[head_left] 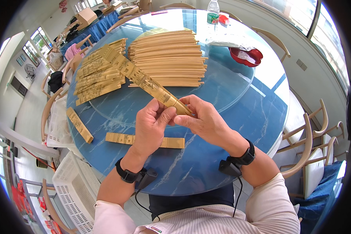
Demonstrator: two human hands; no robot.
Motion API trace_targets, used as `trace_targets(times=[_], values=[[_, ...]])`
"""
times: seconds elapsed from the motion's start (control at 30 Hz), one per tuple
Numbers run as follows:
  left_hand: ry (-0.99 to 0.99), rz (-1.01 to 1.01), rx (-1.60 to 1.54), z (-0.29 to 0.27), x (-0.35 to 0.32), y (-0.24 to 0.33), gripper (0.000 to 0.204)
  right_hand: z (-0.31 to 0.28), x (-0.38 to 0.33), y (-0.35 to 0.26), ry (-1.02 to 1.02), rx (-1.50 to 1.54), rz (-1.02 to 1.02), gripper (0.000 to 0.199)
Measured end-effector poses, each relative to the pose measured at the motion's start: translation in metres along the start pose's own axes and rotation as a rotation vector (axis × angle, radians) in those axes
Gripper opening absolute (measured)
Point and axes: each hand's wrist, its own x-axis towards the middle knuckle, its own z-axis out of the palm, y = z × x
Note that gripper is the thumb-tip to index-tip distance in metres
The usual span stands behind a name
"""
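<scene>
A long gold chopstick sleeve [144, 81] with dark printed patterns is held slantwise above the table, its far end over the piles. My left hand [154, 121] pinches it near its close end between thumb and fingers. At that end, my right hand [201, 119] grips the sleeve's tip, fingers closed on it. Whether anything is inside the sleeve cannot be seen. Beyond my hands lies a wide stack of pale wooden chopsticks [171, 58]. Left of it spreads a pile of similar gold sleeves [99, 74]. Two more gold pieces, one in front [171, 142] and one at the left edge [80, 125], lie flat.
The round blue marbled table [191, 171] carries a glass turntable [230, 99]. Farther back are a red dish [245, 57], a white plastic package [230, 41] and a water bottle [213, 15]. White plastic crates [76, 187] stand at left; wooden chairs [306, 144] surround the table.
</scene>
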Motion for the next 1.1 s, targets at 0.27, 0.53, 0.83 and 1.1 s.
trace_targets(times=[0.27, 0.53, 0.83, 1.1], values=[[-0.146, -0.129, -0.031, 0.003, 0.002, -0.001, 0.017, 0.001, 0.003, 0.009, -0.001, 0.040, -0.009, 0.085], [-0.064, -0.090, -0.658, 0.000, 0.005, 0.002, 0.037, 0.011, -0.004, 0.008, -0.138, 0.095, -0.009, 0.081], [0.115, 0.041, -1.146, -0.064, 0.023, 0.002, 0.034, 0.012, -0.005, -0.005, -0.322, 0.087, 0.174, 0.050], [0.240, 0.126, -1.221, -0.104, 0.035, -0.008, 0.031, 0.012, -0.001, 0.002, -0.232, 0.104, 0.126, 0.020]])
